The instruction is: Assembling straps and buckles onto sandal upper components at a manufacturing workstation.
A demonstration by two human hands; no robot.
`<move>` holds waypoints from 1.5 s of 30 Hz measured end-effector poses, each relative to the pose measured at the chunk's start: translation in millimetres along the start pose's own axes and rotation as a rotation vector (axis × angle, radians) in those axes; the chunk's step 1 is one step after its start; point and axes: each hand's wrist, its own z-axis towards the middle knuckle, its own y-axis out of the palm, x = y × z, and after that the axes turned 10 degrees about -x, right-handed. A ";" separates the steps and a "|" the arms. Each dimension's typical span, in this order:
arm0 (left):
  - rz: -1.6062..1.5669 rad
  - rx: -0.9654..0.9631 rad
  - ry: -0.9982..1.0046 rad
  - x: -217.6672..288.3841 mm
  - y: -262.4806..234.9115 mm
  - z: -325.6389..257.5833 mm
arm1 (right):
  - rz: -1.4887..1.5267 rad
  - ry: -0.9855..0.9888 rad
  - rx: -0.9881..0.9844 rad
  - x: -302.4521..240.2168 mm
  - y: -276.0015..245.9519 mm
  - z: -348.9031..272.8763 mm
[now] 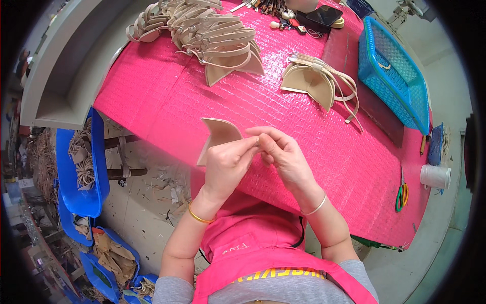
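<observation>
Near the front of the pink-covered table [167, 116], my left hand [228, 161] is closed on a beige sandal heel piece [223, 133]. Its curved panel sticks up behind my knuckles. My right hand [281, 156] meets the left at the fingertips, thumb and forefinger pinched together. Whatever is between those fingertips is too small and covered to make out. Farther back lies a small stack of similar beige heel pieces with straps [310, 81]. A larger heap of strapped beige pieces [223, 43] lies at the far left.
A blue plastic basket [377, 86] stands at the far right. Green-and-yellow-handled scissors [401, 196] and a white thread spool [435, 177] are at the right edge. Blue bins [98, 190] with beige parts stand on the left below a grey shelf [63, 91]. A dark phone-like device [325, 16] lies at the back.
</observation>
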 end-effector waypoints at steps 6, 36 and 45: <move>-0.016 0.081 -0.002 -1.5 -2.9 1.6 | -0.043 -0.035 -0.040 -3.4 0.2 -1.9; -0.268 0.211 -0.019 -23.2 -4.4 66.7 | -1.446 -0.434 0.326 -89.2 -78.0 13.7; -0.612 -0.427 -0.535 -22.5 -20.6 37.9 | -0.577 0.227 0.104 -60.7 -54.5 -53.5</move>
